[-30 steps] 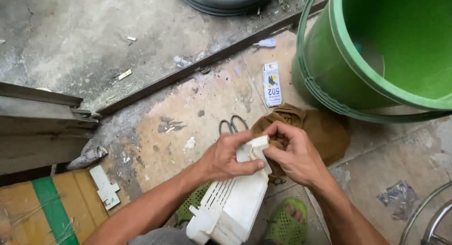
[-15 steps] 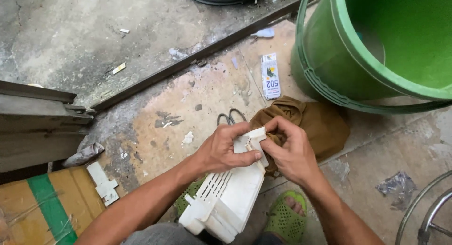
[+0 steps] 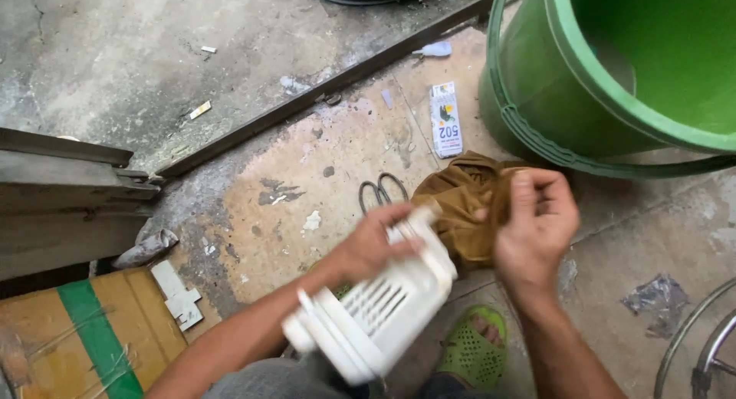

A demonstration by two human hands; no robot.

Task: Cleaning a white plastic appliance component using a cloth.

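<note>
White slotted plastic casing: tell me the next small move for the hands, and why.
Probably bring the right hand back onto the white slotted casing. Only the left hand grips it, at its top end, and it hangs tilted above the floor, while the right hand is apart from it, over the brown cloth.

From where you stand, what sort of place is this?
Probably a doorstep or yard used for home repairs: worn, stained concrete floor, a big green tub, scissors and a brown rag lying loose.
</note>
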